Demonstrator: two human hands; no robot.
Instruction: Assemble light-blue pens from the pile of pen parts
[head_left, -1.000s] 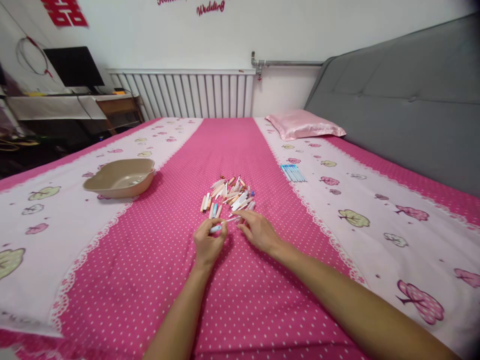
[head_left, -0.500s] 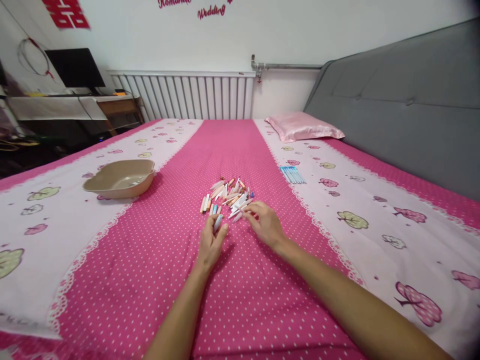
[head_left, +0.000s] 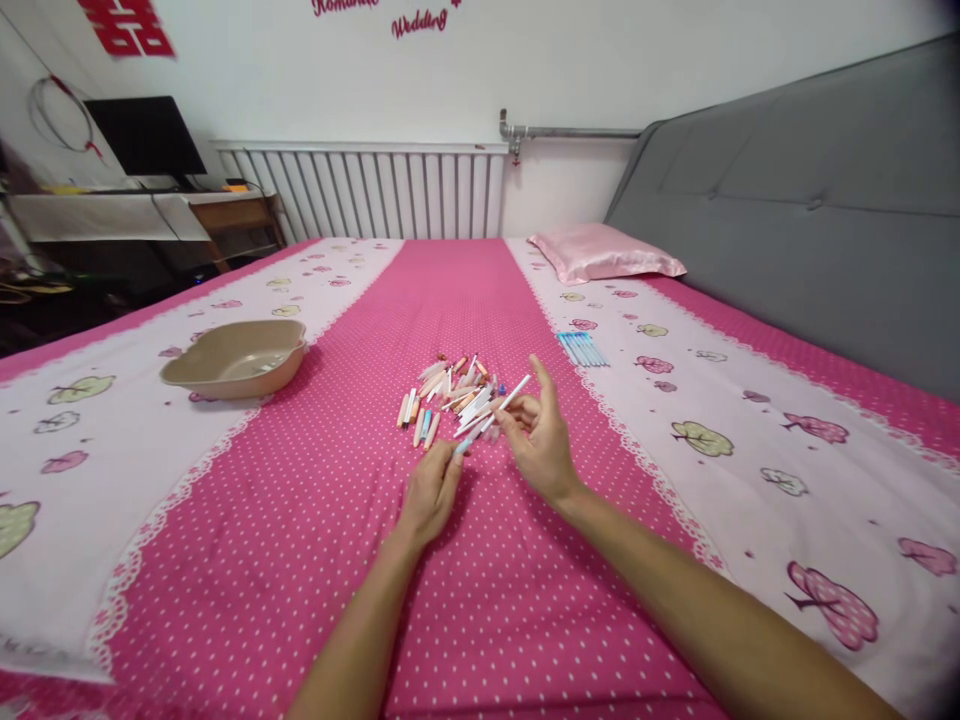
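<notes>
A heap of several small pens and caps (head_left: 450,395), white, orange and blue, lies on the pink dotted strip of the bed sheet (head_left: 315,560). My right hand (head_left: 541,435) is raised just right of the heap and pinches a thin white pen (head_left: 508,398) that points up and to the right. My left hand (head_left: 431,492) rests on the sheet just below the heap, fingers closed on a small light-blue cap (head_left: 461,446).
A tan plastic basin (head_left: 236,357) sits on the sheet to the left. A row of light-blue pens (head_left: 583,348) lies to the right of the heap. A pink pillow (head_left: 604,253) and grey headboard (head_left: 810,210) are at the right; a radiator (head_left: 367,190) is behind.
My right hand has lifted off the sheet with the white pen, tilting it upward. My left hand has shifted slightly right, still holding the blue cap near the heap.
</notes>
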